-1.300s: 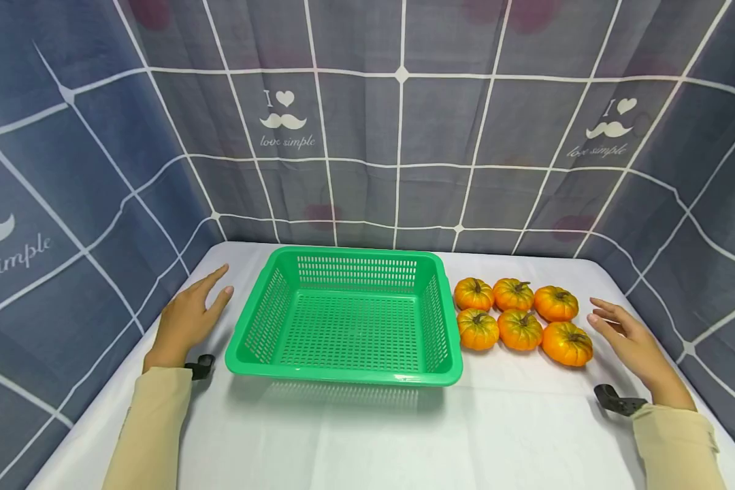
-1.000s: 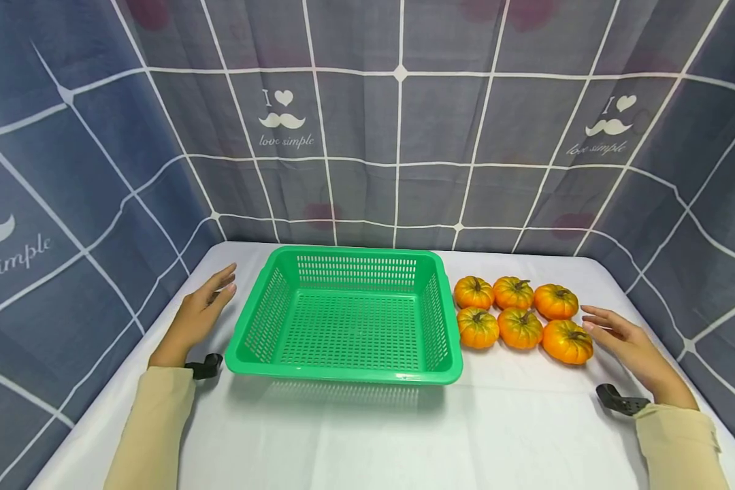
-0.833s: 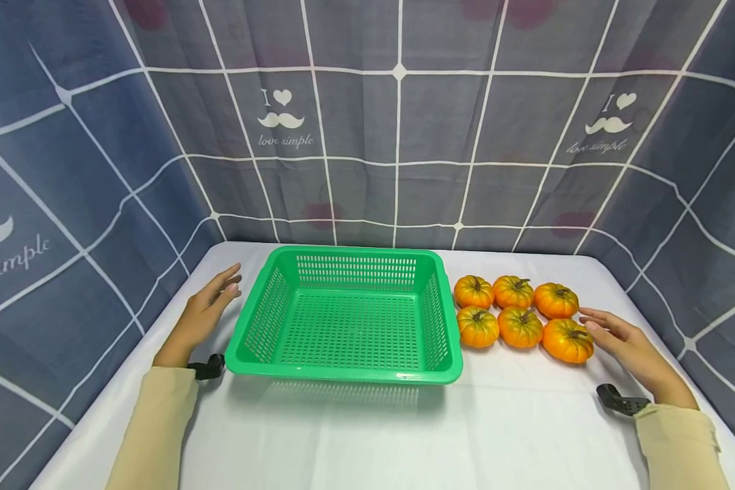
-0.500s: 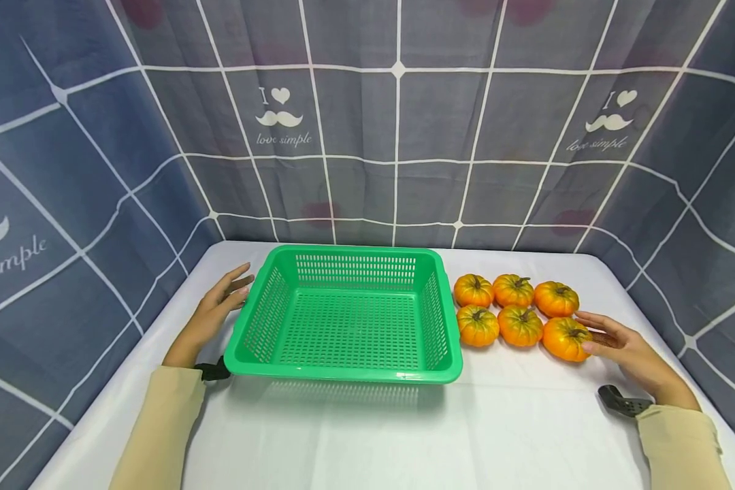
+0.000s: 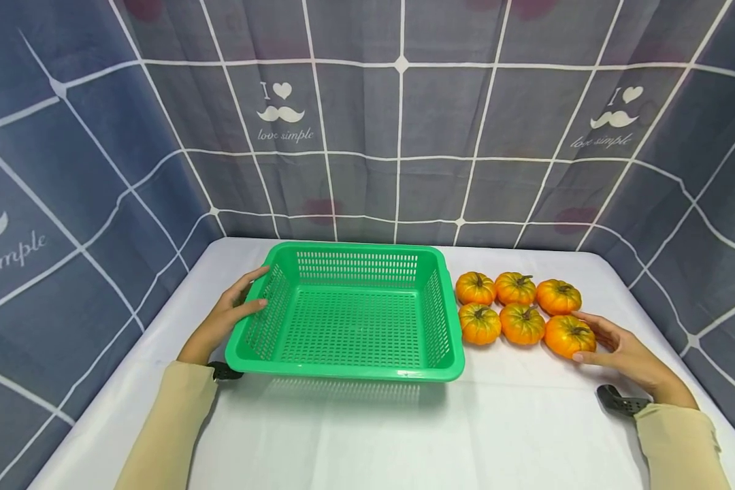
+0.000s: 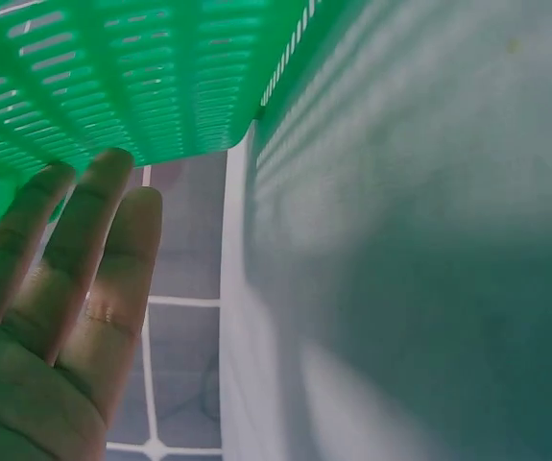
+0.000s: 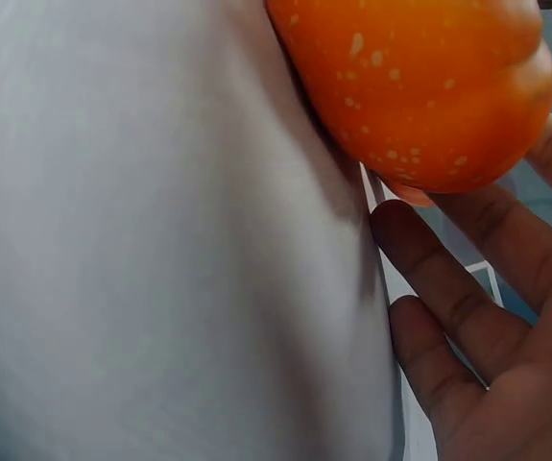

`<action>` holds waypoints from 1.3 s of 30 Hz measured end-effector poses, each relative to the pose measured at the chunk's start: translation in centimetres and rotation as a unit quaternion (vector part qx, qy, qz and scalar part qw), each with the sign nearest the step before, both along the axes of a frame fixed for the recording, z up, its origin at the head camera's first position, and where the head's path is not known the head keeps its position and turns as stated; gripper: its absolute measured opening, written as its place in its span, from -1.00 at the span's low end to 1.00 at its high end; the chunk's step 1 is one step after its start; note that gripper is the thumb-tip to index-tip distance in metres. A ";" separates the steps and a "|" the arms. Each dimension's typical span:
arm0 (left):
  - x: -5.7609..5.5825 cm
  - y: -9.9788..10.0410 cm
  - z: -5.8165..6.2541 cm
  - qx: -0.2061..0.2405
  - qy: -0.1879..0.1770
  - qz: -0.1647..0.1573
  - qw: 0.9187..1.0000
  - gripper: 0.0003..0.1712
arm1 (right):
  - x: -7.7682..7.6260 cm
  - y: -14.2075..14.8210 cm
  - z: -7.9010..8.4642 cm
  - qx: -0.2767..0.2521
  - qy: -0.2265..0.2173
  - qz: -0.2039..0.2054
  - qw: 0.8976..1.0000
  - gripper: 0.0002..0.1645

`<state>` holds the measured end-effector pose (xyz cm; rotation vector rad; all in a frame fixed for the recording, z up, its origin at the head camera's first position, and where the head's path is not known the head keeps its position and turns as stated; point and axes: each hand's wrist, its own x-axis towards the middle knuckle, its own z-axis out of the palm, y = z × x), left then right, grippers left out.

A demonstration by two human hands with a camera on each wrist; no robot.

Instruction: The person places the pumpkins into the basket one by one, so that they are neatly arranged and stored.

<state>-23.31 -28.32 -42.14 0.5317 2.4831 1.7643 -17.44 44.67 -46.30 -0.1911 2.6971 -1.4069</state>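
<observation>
A green plastic basket (image 5: 355, 373) with slotted walls stands on the white table. My left hand (image 5: 223, 316) is at its left side, thumb and index finger over the rim. In the left wrist view the other fingers (image 6: 127, 259) lie nearly straight outside the slotted wall, fingertips right at it. My right hand (image 5: 627, 350) holds the nearest right pumpkin (image 5: 569, 336), small and orange, between the thumb in front and fingers behind. In the right wrist view this pumpkin (image 7: 429, 86) has fingers behind it, while two more fingers stay spread below, off it.
Several other small pumpkins (image 5: 522, 323) sit close together in two rows between the basket and my right hand. A grey checked curtain (image 5: 367, 136) encloses the back and both sides of the white table (image 5: 367, 442). Each wrist wears a black camera mount (image 5: 618, 401).
My left hand has moved right, from beside the basket to its left rim. My right hand has moved left onto the nearest right pumpkin, thumb and fingers now about it. Basket and pumpkins stay put.
</observation>
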 end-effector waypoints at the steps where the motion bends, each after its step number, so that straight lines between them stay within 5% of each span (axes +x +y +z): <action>1: 0.0 0.0 0.0 0.001 -0.001 0.000 1.000 -0.16 | 0.0 0.0 0.0 0.002 -0.001 -0.001 1.000 -0.07; 14: -0.1 0.5 -0.1 0.013 -0.004 0.013 1.000 -0.15 | 0.3 -0.1 1.3 0.006 0.047 0.008 0.999 -0.23; 32: 0.0 0.5 -0.5 0.027 -0.003 0.014 1.000 -0.17 | 0.5 -1.8 4.3 0.021 0.097 0.020 0.995 -0.17; 39: -0.1 0.5 -0.3 0.017 -0.009 0.022 1.000 -0.16 | 0.4 -2.7 5.7 -0.012 0.128 0.046 0.991 -0.10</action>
